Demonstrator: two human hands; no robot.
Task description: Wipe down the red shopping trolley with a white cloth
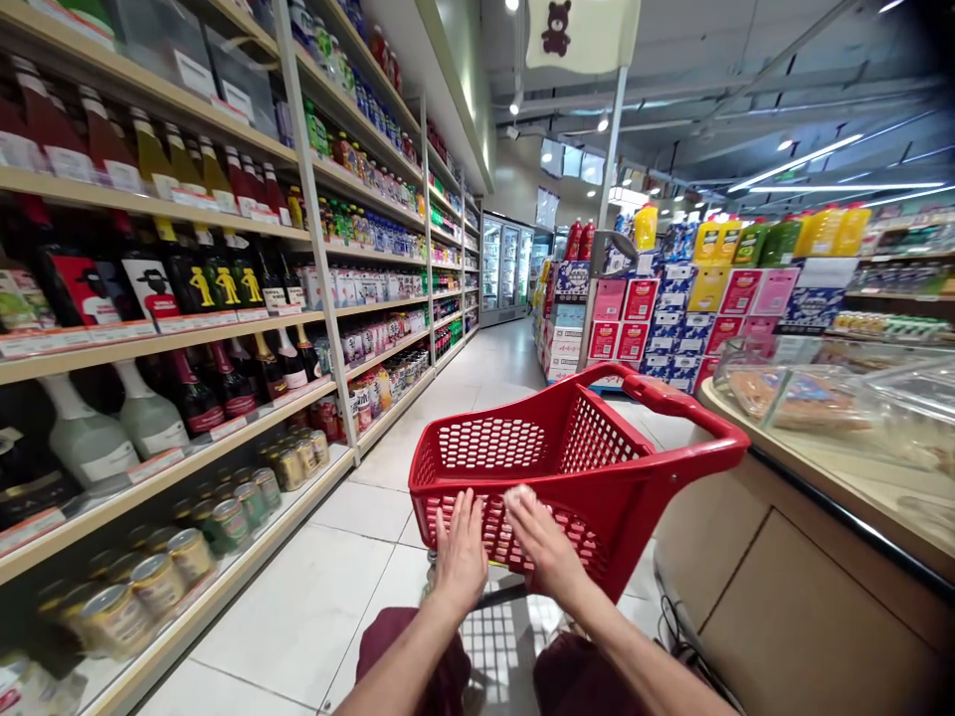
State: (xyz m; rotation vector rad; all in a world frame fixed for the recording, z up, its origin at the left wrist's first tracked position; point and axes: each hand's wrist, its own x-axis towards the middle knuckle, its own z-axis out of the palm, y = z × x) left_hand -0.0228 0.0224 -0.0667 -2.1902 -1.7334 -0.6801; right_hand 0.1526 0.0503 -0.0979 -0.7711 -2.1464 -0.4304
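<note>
A red plastic shopping cart [488,482] with a perforated basket stands sideways right in front of me, its handle to the right. My left hand [461,552] is raised at the near side of the basket, fingers stretched upward and holding nothing. Beside it, my right hand [548,542] lies along the same side with its fingers extended and slanting left. A pale patch shows at the right fingertips; I cannot make out whether it is an object. Whether either palm touches the basket is hidden. My knees in dark red trousers [410,656] are below.
Shelves of bottles [179,164] and cans [153,582] line the left side. A rounded counter [791,557] with covered food is close on the right, cables [675,636] at its foot. Stacked drink cartons [638,318] stand ahead. The tiled aisle [477,368] leads to glass-door fridges [501,259].
</note>
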